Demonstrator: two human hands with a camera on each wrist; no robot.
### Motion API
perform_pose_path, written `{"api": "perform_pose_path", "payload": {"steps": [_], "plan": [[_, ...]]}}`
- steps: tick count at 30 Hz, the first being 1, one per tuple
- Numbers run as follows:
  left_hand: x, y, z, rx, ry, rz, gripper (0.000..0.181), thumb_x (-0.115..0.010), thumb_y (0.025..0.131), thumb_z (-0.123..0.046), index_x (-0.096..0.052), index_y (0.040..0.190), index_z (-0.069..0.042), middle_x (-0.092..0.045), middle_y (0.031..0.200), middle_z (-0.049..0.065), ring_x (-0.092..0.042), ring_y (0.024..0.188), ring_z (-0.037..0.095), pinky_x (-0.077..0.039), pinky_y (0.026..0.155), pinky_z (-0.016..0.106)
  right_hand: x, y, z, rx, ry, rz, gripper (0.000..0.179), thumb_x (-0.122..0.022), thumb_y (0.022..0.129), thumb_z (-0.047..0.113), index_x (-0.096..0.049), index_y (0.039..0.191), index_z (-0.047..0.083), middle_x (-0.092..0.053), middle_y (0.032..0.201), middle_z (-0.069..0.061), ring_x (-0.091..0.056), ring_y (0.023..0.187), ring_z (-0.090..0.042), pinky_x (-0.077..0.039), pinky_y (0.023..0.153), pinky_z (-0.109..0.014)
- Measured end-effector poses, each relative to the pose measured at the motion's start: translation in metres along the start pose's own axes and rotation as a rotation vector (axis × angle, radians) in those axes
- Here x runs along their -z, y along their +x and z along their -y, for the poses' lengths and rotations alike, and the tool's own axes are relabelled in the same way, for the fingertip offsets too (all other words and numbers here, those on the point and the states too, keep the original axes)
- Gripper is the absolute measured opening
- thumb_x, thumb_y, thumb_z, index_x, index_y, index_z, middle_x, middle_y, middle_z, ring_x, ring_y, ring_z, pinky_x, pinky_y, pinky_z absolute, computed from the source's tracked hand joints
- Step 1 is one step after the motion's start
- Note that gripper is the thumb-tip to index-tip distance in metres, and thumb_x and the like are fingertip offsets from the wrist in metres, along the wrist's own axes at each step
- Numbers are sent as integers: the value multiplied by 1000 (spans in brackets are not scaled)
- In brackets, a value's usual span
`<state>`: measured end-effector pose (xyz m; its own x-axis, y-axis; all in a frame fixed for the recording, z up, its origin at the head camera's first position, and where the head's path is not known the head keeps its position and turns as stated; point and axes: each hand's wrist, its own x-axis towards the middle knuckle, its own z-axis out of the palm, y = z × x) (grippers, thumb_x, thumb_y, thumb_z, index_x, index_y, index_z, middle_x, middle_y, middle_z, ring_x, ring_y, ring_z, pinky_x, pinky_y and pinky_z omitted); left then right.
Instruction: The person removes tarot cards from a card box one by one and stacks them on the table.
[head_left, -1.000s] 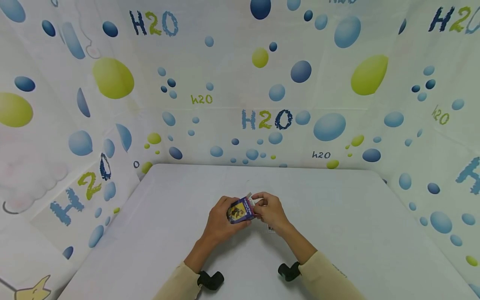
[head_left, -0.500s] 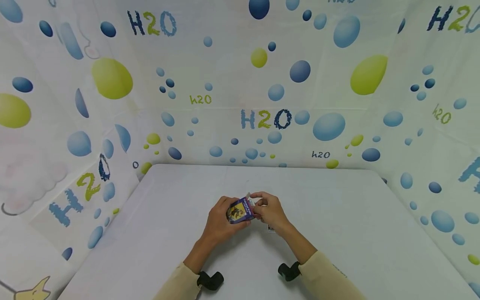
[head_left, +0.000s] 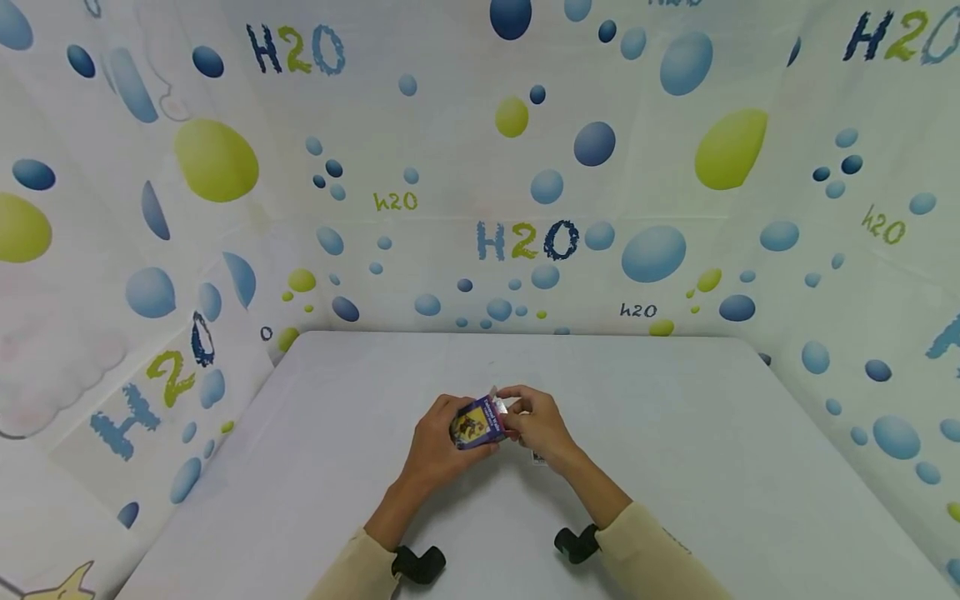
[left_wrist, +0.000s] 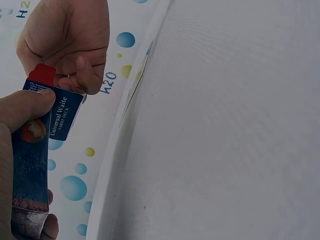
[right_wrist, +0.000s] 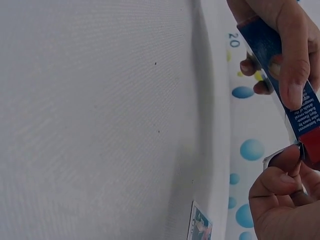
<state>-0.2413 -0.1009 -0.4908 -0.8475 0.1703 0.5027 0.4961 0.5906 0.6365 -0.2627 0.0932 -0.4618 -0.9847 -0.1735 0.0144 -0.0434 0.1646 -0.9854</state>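
Observation:
A small blue tarot card box (head_left: 477, 423) with a yellow picture on its front is held up over the table. My left hand (head_left: 431, 437) grips its sides, the thumb along the narrow side in the left wrist view. At the box's right end the top stands open: a blue lid flap (left_wrist: 65, 115) lettered "Universal Waite Tarot Deck" and a red side tab (left_wrist: 42, 74) stick out. There my right hand (head_left: 542, 425) pinches the edge of the flap between thumb and fingers. Whatever is inside the box is hidden.
A loose picture card (right_wrist: 200, 223) lies on the white table (head_left: 360, 392), partly hidden below my right wrist in the head view. Behind the table hangs a white curtain (head_left: 450, 125) printed with blue and green bubbles. Each wrist carries a black camera (head_left: 420, 565).
Both hands stay at the box and keep nearly the same pose. The head view has shifted slightly, and a little more of the pale flap shows at the box's open end.

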Motion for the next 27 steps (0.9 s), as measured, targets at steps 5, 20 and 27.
{"api": "perform_pose_path", "payload": {"steps": [5, 20, 27], "plan": [[1, 0, 0, -4, 1, 4, 70, -95, 69, -32, -64, 127, -10, -60, 117, 1, -58, 102, 13, -54, 87, 36, 1, 0, 0, -4, -2, 1, 35, -64, 91, 0, -68, 125, 8, -59, 87, -8, -57, 60, -15, -41, 49, -21], [2, 0, -2, -39, 5, -9, 69, -95, 69, -32, -64, 127, -8, -60, 116, 1, -58, 99, 12, -53, 85, 33, 5, 0, -2, 19, 14, 11, 35, -64, 93, 0, -68, 127, 7, -59, 88, -9, -58, 60, -15, -44, 50, -22], [3, 0, -3, -16, -4, 0, 70, -95, 69, -32, -64, 127, -9, -60, 116, 2, -58, 101, 13, -54, 87, 34, 7, 0, -4, -16, 28, 0, 34, -62, 94, 1, -67, 128, 7, -58, 92, -10, -58, 62, -16, -46, 51, -23]]}}
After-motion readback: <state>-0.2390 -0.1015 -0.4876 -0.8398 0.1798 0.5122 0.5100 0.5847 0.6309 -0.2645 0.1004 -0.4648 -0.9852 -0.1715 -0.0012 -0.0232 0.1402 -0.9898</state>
